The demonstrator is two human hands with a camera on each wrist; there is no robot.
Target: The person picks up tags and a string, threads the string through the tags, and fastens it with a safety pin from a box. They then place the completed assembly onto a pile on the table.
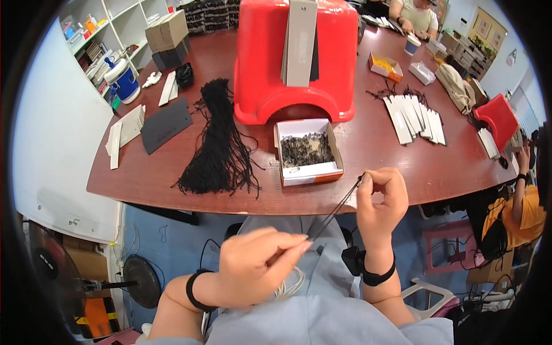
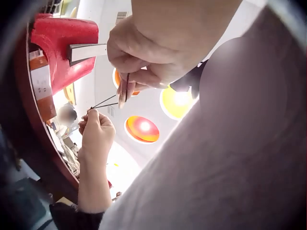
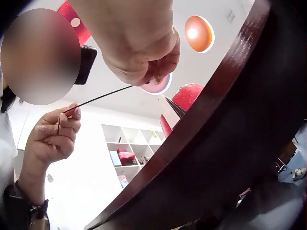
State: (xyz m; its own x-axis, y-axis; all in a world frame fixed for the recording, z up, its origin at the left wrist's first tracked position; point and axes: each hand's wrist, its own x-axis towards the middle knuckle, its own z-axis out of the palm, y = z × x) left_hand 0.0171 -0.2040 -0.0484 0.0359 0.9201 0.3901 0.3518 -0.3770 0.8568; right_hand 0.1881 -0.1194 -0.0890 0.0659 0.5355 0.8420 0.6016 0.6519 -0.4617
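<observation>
A thin black cord point(image 1: 338, 211) is stretched between the two hands, over the lap at the table's front edge. My left hand point(image 1: 256, 265) pinches its lower end between thumb and forefinger. The right hand point(image 1: 384, 201), higher and near the table edge, pinches the other end at the fingertips. Two strands run between the hands in the left wrist view, and a short end hangs past the left fingers point(image 3: 72, 111) in the right wrist view. Just beyond the hands sits an open box point(image 1: 310, 178) of small dark wire-like pieces. A thick bundle of black cords point(image 1: 215, 144) lies left of it.
Behind the box stands a red plastic stool point(image 1: 253, 57) with grey tags point(image 1: 301, 46) against it. White tags point(image 1: 411, 118) with black cords lie to the right, dark tags point(image 1: 167, 125) to the left. Other people sit at the far and right sides.
</observation>
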